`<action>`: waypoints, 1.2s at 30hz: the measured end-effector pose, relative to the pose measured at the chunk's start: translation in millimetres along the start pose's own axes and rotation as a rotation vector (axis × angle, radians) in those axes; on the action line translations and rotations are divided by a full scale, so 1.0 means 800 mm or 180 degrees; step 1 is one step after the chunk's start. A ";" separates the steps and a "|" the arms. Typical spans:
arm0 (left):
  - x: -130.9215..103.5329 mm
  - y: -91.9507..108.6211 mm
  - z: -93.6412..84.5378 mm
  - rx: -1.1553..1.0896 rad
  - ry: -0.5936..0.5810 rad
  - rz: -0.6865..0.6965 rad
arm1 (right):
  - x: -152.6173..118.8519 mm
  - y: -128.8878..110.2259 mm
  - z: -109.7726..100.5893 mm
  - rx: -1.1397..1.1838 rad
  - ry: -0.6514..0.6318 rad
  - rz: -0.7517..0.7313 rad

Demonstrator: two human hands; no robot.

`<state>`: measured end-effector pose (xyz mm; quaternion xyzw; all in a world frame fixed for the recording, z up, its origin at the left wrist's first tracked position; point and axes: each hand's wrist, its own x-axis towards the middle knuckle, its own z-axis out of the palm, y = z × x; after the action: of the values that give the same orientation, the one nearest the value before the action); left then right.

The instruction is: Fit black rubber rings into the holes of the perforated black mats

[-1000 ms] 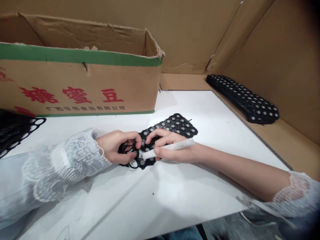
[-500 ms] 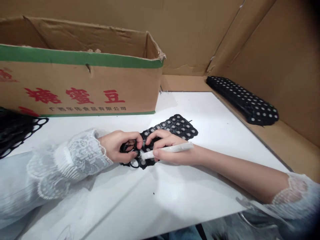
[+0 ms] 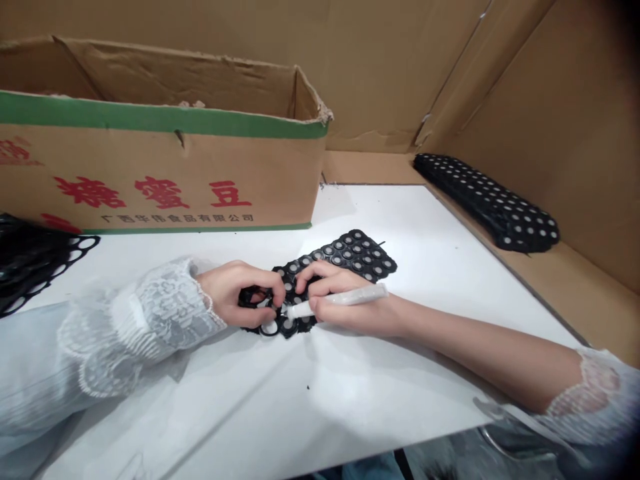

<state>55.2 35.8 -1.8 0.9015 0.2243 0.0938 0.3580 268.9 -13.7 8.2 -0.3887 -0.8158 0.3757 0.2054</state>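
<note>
A black strip (image 3: 356, 255) dotted with rows of pale round discs lies slantwise on the white table (image 3: 380, 380). My left hand (image 3: 245, 291) pinches its near left end between thumb and fingers, beside some open black rings. My right hand (image 3: 345, 300) grips a white pen-like tool (image 3: 353, 295), its tip pointing left and touching or just above the strip by my left fingertips. The exact contact at the tip is too small to tell. Part of the strip is hidden under my right fingers.
A large open cardboard box (image 3: 200, 170) with a green band stands at the back left. Black ring mesh (image 3: 37, 260) lies at the left edge. A rolled black dotted piece (image 3: 485, 200) rests at the right, by cardboard walls (image 3: 565, 133).
The tool's tip and my right hand have shifted very slightly. My left fingers have moved a little on the strip's end, and the open ring between them shows more.
</note>
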 end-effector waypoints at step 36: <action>-0.032 0.021 -0.034 0.2500 0.2809 0.0408 | -0.007 0.025 0.003 0.0118 0.1163 -0.0884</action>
<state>29.1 29.3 29.6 0.8540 0.3150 0.3912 -0.1359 280.8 -11.0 -9.1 -0.3304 -0.8037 0.2821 0.4066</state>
